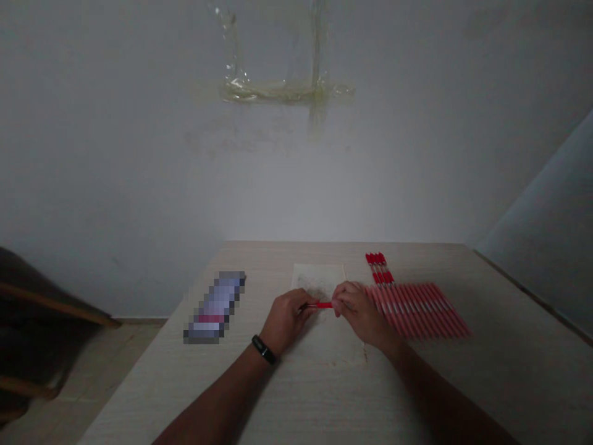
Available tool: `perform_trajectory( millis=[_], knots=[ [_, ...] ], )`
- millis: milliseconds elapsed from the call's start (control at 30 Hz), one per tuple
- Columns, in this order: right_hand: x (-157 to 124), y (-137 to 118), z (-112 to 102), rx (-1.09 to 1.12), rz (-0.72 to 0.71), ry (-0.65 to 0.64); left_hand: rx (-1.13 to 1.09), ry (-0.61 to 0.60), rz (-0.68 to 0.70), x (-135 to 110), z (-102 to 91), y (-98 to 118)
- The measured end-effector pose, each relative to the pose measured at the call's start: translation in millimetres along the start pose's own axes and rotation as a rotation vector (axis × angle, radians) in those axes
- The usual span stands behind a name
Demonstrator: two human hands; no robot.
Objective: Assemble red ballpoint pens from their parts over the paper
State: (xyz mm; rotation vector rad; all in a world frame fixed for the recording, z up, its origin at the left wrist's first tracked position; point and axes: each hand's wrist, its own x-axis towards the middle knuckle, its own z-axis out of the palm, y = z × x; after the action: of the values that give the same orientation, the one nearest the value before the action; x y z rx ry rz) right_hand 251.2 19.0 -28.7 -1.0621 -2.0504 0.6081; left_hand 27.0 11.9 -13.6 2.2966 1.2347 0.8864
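Between my two hands, low over the table, is a slim red pen [324,305] lying roughly level. The fingertips of my left hand [288,316] pinch its left end. My right hand [359,312] has its fingers closed around the other end, which they hide. Beneath the hands lies a pale sheet [319,275] with a grey smudge or drawing on it. Just right of my right hand, several long red pens [419,309] lie side by side in a slanting row. Behind that row sits a small group of red-and-clear pens [380,269].
A blurred-out flat, phone-like object [215,309] rests on the table's left side. The wooden table [306,402] meets a grey wall [347,191] carrying strips of clear tape [273,94]. Dark furniture [41,334] stands on the floor at left. A black band circles my left wrist.
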Motion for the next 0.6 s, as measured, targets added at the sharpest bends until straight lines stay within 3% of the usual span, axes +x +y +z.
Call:
perform_trajectory(
  millis=[433, 600],
  knots=[
    [3.5, -5.6, -9.9, 0.003, -0.013, 0.137, -0.062, -0.008, -0.071, 3.2, -0.7, 9.1],
    [4.1, -7.0, -13.3, 0.093, -0.067, 0.152, -0.207, -0.003, -0.078, 3.6, -1.0, 5.0]
  ],
)
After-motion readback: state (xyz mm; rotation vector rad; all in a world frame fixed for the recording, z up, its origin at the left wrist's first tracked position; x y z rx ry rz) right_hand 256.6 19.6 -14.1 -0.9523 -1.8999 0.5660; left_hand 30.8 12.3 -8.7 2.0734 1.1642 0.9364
